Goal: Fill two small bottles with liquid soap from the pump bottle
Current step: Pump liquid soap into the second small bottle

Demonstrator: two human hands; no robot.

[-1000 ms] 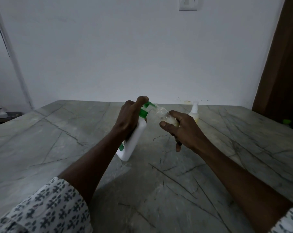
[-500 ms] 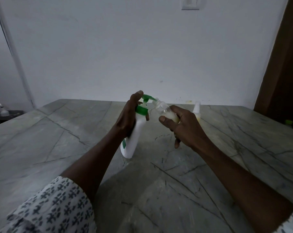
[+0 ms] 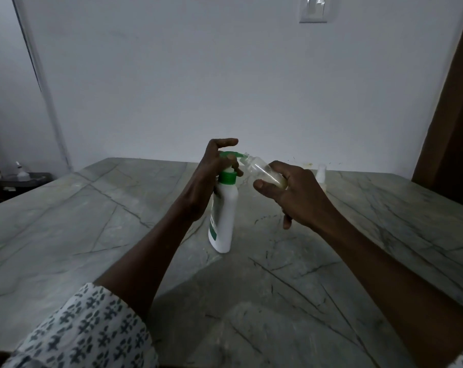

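Observation:
A white pump bottle with a green collar and green pump head stands almost upright on the grey marble table. My left hand grips its neck, the index finger raised above the pump head. My right hand holds a small clear bottle tilted, its open mouth against the pump spout; pale yellowish soap lies in its lower part. A second small bottle with a white cap stands behind my right hand, partly hidden.
A white wall closes off the table's far edge, with a switch plate high up. A dark wooden door frame rises at the right. A low dark shelf with a small bottle sits at far left.
The pump bottle has gone from leaning over to nearly upright. My left index finger has lifted off the pump head. The small bottle stays at the spout.

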